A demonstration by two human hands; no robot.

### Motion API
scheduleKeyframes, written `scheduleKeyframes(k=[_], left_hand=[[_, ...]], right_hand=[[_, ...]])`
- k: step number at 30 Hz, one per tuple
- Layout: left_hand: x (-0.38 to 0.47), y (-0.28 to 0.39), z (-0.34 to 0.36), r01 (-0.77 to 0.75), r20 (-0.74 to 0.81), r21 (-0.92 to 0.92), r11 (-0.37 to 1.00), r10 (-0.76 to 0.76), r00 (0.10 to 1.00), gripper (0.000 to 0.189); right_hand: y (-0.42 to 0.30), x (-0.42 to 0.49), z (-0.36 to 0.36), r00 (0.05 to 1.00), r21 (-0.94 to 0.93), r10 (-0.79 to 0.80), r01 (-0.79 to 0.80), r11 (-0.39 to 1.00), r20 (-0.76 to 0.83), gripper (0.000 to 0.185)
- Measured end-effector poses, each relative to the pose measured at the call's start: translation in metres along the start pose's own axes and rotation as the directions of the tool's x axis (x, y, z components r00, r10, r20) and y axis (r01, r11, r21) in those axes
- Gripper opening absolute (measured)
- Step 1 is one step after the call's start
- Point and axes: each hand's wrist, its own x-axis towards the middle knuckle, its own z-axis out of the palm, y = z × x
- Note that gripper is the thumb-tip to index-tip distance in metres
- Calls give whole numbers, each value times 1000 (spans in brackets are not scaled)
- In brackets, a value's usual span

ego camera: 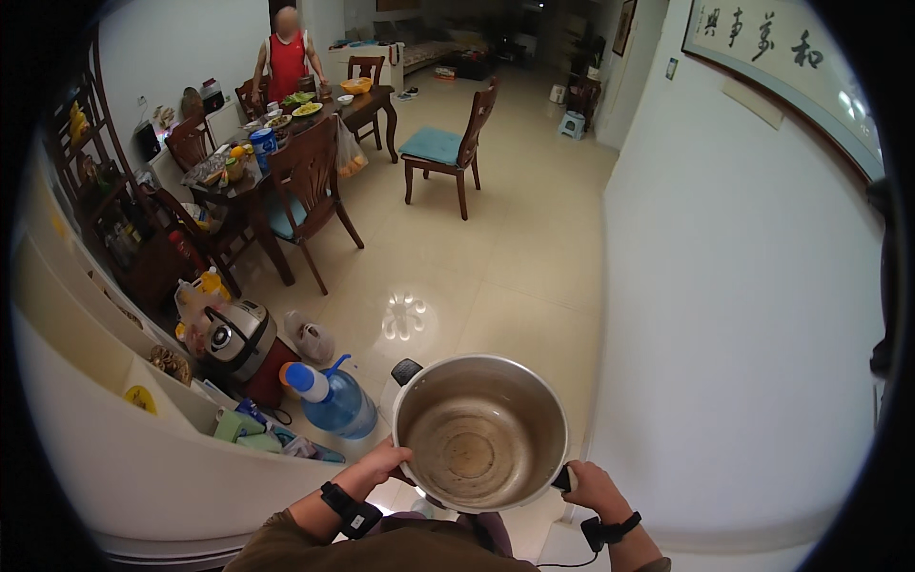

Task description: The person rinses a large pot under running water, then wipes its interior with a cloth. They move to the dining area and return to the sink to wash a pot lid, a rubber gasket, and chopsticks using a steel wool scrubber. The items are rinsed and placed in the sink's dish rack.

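Observation:
Between my hands I hold a large metal pot [480, 429] in front of my body, its open top facing up. Its inside holds nothing but dark stains and a ring mark on the bottom. My left hand [382, 461] grips the pot's left rim, with the thumb over the edge and the fingers hidden beneath. My right hand [590, 487] is closed around the black side handle [563, 479] at the lower right. Another black handle [406, 371] sticks out at the upper left, untouched. Each wrist wears a black strap with a small device.
At my left stand a blue water bottle [339, 411] with a pump, an electric cooker [239, 339] and a low curved shelf [175, 422]. A white wall [715, 300] rises on the right. Ahead are a chair [436, 146], a dining table [372, 93] with food, and a person [287, 64] behind it.

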Motion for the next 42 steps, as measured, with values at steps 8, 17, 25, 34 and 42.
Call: scheduleKeyframes(k=[8, 17, 25, 34, 42], left_hand=[[92, 84, 41, 2, -206, -105, 994, -24, 978, 58], [181, 71, -2, -159, -414, -182, 970, 71, 908, 55], [236, 94, -89, -88, -490, -434, 897, -153, 858, 66], [207, 106, -161, -288, -638, -593, 752, -220, 738, 50], [186, 73, -149, -379, -714, -672, 636, -423, 558, 40]], right_hand=[[60, 197, -85, 952, -120, -291, 301, 946, 93, 41], [3, 359, -158, 867, -23, -217, 254, 967, 448, 32], [-76, 471, -104, 848, -74, -135, 201, 977, 512, 29], [-160, 644, 16, 858, -270, -140, 304, 914, 494, 27], [-232, 779, 141, 848, -230, -107, 259, 938, 518, 25]])
